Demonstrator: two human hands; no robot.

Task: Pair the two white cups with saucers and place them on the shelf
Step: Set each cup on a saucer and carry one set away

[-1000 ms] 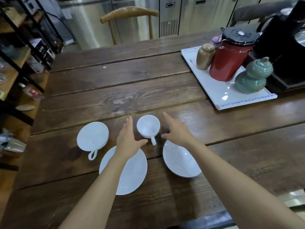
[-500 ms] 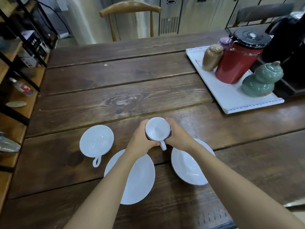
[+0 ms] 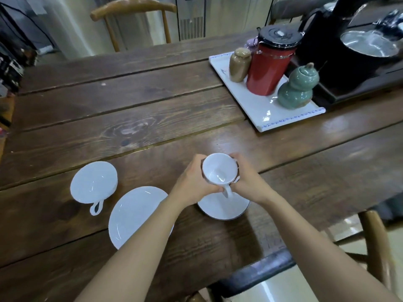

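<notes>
Both hands cup one white cup [image 3: 219, 170], its handle pointing toward me. My left hand [image 3: 193, 182] wraps its left side and my right hand [image 3: 247, 177] its right side. The cup hangs just above the far part of a white saucer [image 3: 220, 209] on the wooden table [image 3: 130, 118]. A second white saucer [image 3: 134, 212] lies to the left, partly under my left forearm. The second white cup [image 3: 93, 182] stands further left on the table, handle toward me.
A white tray [image 3: 261, 110] at the right back carries a red canister [image 3: 269, 64], a brown jar [image 3: 238, 64] and a green gourd jar [image 3: 296, 88]. A black kettle stand [image 3: 357, 53] sits beyond it. Dark shelving [image 3: 11, 62] stands at the left; a wooden chair [image 3: 133, 9] behind the table.
My open hands closed around the cup, lifted it and carried it right, over the right saucer. The view has shifted left relative to the table.
</notes>
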